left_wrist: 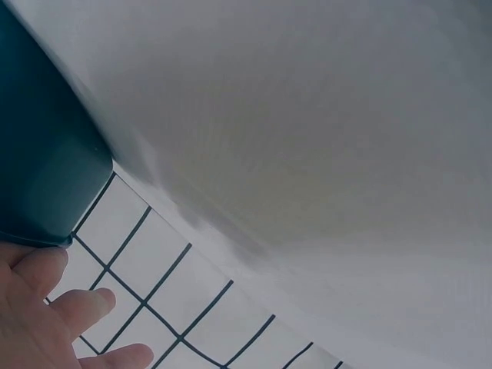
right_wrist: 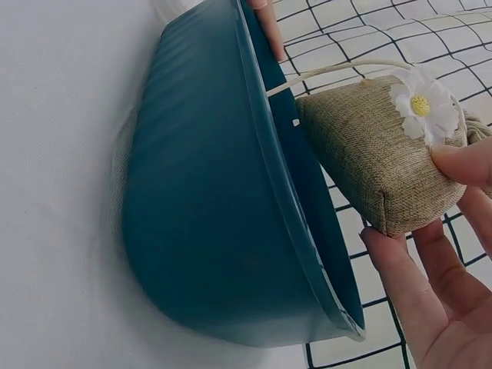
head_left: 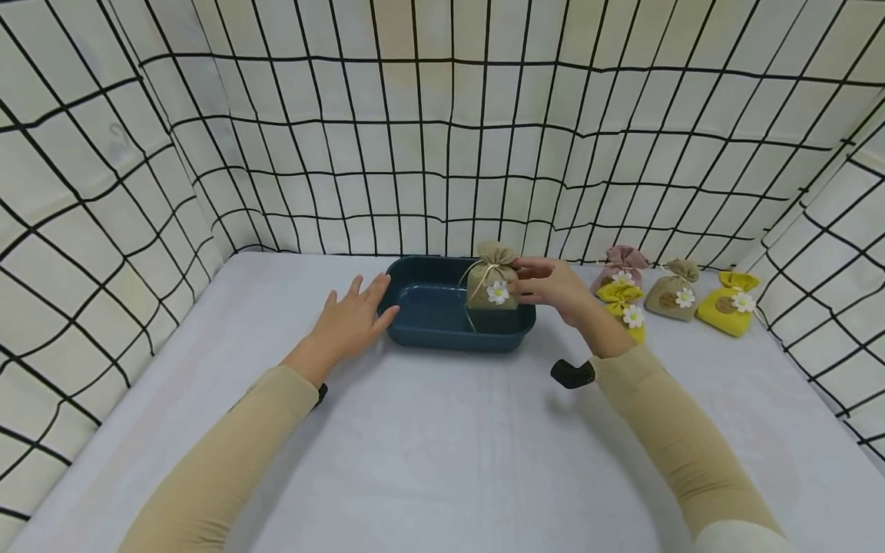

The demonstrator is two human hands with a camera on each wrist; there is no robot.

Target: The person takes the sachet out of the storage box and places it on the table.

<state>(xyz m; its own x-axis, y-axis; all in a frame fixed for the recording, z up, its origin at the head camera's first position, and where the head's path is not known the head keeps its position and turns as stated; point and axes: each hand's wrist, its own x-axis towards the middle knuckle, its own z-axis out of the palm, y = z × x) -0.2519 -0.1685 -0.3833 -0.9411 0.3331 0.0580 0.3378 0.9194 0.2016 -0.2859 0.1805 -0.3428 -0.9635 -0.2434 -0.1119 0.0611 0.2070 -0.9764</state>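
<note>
A tan drawstring pouch (head_left: 492, 286) with a white daisy is held by my right hand (head_left: 558, 289) over the right end of a dark blue rectangular basin (head_left: 452, 340). In the right wrist view, thumb and fingers pinch the pouch (right_wrist: 346, 146) above the basin's rim (right_wrist: 288, 200), and its cord trails over that rim. My left hand (head_left: 349, 322) has its fingers spread, touching the basin's left end. The left wrist view shows those fingers (left_wrist: 84, 311) at the rim of the basin (left_wrist: 54, 154).
Right of the basin lie a pink pouch (head_left: 625, 263), a yellow pouch (head_left: 621, 294) partly behind my right wrist, another tan pouch (head_left: 669, 296) and another yellow pouch (head_left: 722, 311). A black wire grid (head_left: 449, 123) borders the white table (head_left: 442, 445) at back and sides.
</note>
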